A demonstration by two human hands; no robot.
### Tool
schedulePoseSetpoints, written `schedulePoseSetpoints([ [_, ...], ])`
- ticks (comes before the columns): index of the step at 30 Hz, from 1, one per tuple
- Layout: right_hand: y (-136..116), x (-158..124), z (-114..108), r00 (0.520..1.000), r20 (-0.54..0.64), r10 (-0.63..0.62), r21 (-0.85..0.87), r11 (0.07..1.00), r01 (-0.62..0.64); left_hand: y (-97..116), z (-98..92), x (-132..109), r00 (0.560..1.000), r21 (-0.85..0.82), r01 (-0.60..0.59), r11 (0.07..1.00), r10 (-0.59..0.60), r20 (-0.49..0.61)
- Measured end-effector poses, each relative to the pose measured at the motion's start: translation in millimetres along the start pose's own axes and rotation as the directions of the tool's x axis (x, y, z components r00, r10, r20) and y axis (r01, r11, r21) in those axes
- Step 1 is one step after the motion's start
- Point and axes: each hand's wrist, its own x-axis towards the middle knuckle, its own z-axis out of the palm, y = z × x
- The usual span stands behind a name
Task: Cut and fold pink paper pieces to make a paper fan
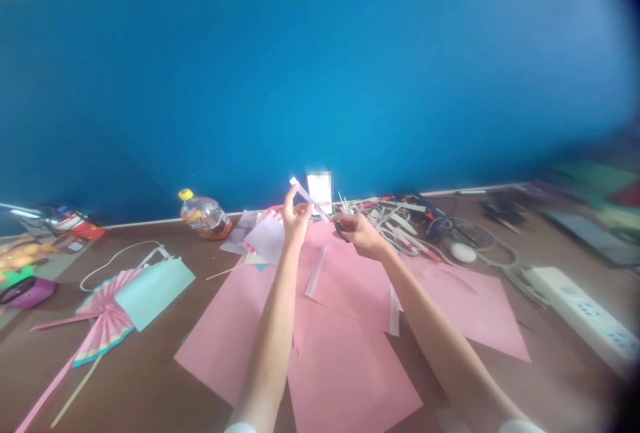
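My left hand is raised over the pink paper, thumb and fingers pinching a pale lilac paper strip. The strip slants down to the right, toward my right hand. That hand is closed around what look like scissors; a dark handle shows below its fingers, and the blades are hard to make out against the strip. Underneath both arms lie large overlapping pink paper sheets. A narrow whitish strip rests on them, and another pale strip lies near my right forearm.
A phone with a lit screen leans against the blue wall. To the left are a drink bottle, a pink pleated paper fan and a light-blue sheet. Paper scraps and cables, a white mouse and a power strip occupy the right.
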Motion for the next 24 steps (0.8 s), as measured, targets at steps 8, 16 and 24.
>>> schedulePoseSetpoints([
  [8,4.0,1.1,3.6,1.000,-0.009,0.009,0.020,1.000,-0.009,0.5,-0.4,-0.2,1.000,0.002,0.004,1.000,-0.004,-0.019],
  [16,-0.7,0.0,3.1,1.000,-0.011,0.024,0.002,1.000,-0.024,0.3,-0.6,-0.1,1.000,-0.005,0.008,1.000,-0.008,-0.006],
  [24,2.6,0.9,3.7,0.999,-0.030,0.015,0.040,0.999,-0.014,-2.3,4.8,-1.1,1.000,-0.026,0.020,0.999,-0.020,0.006],
])
